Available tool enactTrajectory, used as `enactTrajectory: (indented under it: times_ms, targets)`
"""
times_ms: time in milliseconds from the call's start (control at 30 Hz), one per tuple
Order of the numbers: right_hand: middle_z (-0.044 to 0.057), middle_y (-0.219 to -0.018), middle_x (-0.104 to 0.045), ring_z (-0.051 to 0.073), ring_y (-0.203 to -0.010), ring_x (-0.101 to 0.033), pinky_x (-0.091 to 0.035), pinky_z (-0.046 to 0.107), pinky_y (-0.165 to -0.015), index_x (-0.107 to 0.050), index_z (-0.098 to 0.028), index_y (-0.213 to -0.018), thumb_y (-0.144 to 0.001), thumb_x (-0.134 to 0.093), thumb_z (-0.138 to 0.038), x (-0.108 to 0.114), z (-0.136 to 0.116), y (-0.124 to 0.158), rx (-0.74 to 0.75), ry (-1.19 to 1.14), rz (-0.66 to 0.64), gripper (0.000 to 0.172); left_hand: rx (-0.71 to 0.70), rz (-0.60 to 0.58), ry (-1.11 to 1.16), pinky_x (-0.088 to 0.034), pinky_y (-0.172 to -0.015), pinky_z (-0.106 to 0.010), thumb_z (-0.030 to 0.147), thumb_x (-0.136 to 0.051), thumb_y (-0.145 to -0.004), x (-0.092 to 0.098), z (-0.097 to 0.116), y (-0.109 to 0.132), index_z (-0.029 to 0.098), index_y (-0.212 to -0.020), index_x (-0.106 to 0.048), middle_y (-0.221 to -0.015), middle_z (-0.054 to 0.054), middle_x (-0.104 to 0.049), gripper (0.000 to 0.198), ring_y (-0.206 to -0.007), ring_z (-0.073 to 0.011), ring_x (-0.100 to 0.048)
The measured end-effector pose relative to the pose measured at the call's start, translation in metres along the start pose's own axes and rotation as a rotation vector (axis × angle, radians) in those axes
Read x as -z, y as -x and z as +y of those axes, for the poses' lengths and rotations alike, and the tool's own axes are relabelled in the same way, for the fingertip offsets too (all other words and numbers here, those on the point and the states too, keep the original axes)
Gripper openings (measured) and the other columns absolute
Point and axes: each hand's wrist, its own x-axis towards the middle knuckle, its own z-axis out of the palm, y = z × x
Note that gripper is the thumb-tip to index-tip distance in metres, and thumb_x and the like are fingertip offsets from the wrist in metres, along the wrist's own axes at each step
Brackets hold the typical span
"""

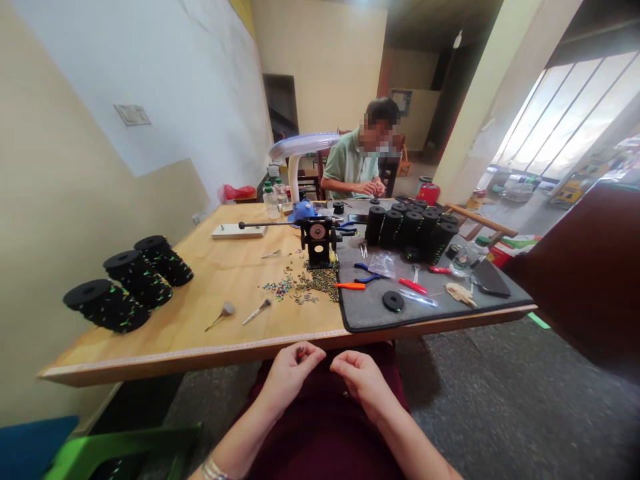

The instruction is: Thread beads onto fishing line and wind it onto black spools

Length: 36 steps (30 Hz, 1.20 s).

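Note:
Just in front of the table edge, over my lap, my left hand (296,363) is closed in a pinch. A small dark bit shows between its fingers, too small to name. Close beside it, my right hand (356,373) is pinched too, its fingertips turned toward the left ones. Whatever thin thing they hold, if any, does not show. On the wooden table (200,267) ahead lie a scatter of small brass-coloured pieces (317,283) and some mixed coloured beads (279,289). Behind these stands a small black hand-cranked device (319,241) with a round dial and a long rod.
Stacks of black foam spools stand at left (135,280) and back right (410,227). On the grey mat (365,317) lie blue-handled pliers (367,273), an orange-handled tool (350,286), tweezers (419,297) and a black disc (393,301). Across the table sits a co-worker (350,163), hands together, near a lamp (305,143).

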Motion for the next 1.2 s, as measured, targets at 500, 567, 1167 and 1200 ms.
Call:
enactTrajectory:
  times_ms: [500, 567, 1167, 1200]
  targets:
    - [-0.015, -0.037, -0.026, 0.001, -0.035, -0.011, -0.003, 0.021, -0.038, -0.051, -0.017, -0.062, -0.055, -0.077, -0.051, -0.003, 0.005, -0.001, -0.07, -0.182, -0.039, 0.043, -0.093, -0.084, -0.032, -0.029, -0.051, -0.022, 0.034, -0.071, -0.069, -0.011, -0.017, 0.005, 0.014, -0.083, -0.075, -0.051, 0.005, -0.046, 0.025, -0.051, -0.0097, -0.034]
    - [-0.015, -0.037, -0.025, 0.001, -0.035, -0.011, -0.003, 0.022, -0.039, -0.049, -0.018, -0.061, -0.055, -0.076, -0.054, -0.004, 0.006, -0.001, -0.056, -0.164, -0.032, 0.046, -0.156, -0.047, -0.078, -0.032, -0.052, -0.023, 0.034, -0.07, -0.071, -0.012, -0.018, 0.006, 0.014, -0.078, -0.076, -0.055, 0.001, -0.055, 0.022, -0.052, -0.0108, -0.038]
    - [-0.014, -0.038, -0.029, 0.002, -0.035, -0.017, -0.008, 0.02, -0.037, -0.047, -0.019, -0.065, -0.062, -0.071, -0.053, -0.008, 0.007, 0.001, 0.039, -0.045, -0.003, 0.042, -0.055, -0.041, 0.036, -0.034, -0.054, -0.023, 0.036, -0.071, -0.068, -0.007, -0.013, 0.005, 0.014, -0.067, -0.069, -0.056, 0.001, -0.056, 0.023, -0.054, -0.0117, -0.042]
    - [-0.015, -0.038, -0.028, 0.002, -0.035, -0.016, -0.008, 0.02, -0.037, -0.047, -0.019, -0.065, -0.062, -0.071, -0.051, -0.008, 0.007, 0.002, 0.037, -0.045, 0.0, 0.04, -0.039, -0.042, 0.052, -0.034, -0.054, -0.023, 0.037, -0.07, -0.068, -0.006, -0.013, 0.005, 0.014, -0.067, -0.068, -0.056, 0.001, -0.056, 0.024, -0.054, -0.0116, -0.042]
